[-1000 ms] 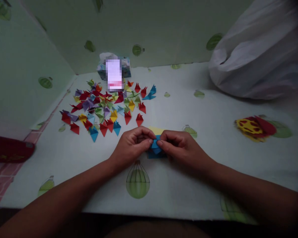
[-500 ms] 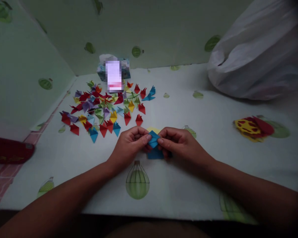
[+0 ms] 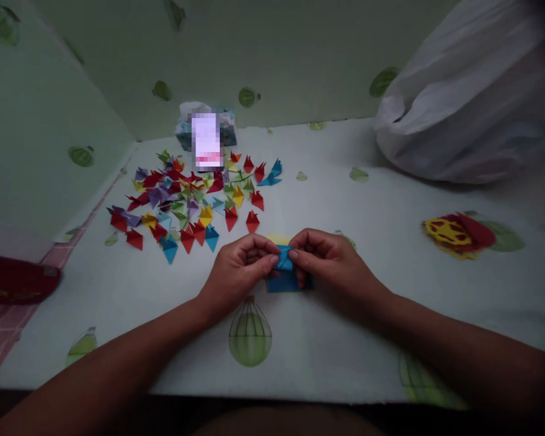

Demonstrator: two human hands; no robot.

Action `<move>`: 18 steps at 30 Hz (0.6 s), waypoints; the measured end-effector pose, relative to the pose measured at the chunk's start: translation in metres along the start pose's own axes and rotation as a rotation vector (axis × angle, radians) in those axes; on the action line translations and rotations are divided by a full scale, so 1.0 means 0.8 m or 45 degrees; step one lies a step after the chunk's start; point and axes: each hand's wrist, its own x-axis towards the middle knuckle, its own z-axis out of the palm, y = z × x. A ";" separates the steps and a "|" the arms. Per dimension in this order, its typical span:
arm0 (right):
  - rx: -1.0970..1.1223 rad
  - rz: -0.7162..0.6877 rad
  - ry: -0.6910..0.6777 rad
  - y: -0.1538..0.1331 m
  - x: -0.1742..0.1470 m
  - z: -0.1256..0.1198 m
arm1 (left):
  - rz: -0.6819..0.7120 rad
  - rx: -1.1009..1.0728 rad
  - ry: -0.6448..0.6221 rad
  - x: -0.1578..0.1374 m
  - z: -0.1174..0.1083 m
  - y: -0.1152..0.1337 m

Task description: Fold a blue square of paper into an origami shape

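A small piece of folded blue origami paper (image 3: 284, 259) is pinched between my two hands, above the middle of the table. My left hand (image 3: 249, 261) grips its left side between thumb and fingers. On its right side, my right hand (image 3: 318, 255) holds it the same way. Below the piece lies a darker blue square of paper (image 3: 283, 283), partly covered by my hands. Behind it shows the edge of something pale yellow (image 3: 278, 240). To the left, many folded paper cranes (image 3: 187, 237) in red, blue, yellow, green and purple lie spread out.
Behind the cranes, a lit phone (image 3: 207, 140) leans against a tissue box (image 3: 229, 128). A large white plastic bag (image 3: 454, 115) stands at the back right. Red and yellow cut-out pieces (image 3: 456, 235) lie on the right. A dark red object (image 3: 18, 280) is at the left edge.
The blue paper has turned in my fingers, from a diamond outline to a flatter, more level shape. My hands stay close together around it. The view has shifted slightly.
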 end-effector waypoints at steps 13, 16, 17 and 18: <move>-0.061 -0.033 -0.114 -0.005 -0.002 0.000 | -0.075 -0.034 0.031 -0.003 0.003 -0.001; -0.069 0.006 -0.146 -0.003 -0.002 0.000 | -0.065 -0.028 0.014 -0.005 0.003 0.000; -0.064 0.012 -0.150 -0.003 -0.002 0.000 | -0.055 0.000 0.014 -0.005 0.003 0.000; -0.053 0.012 -0.154 -0.002 -0.002 0.000 | -0.048 0.029 0.017 -0.006 0.003 0.001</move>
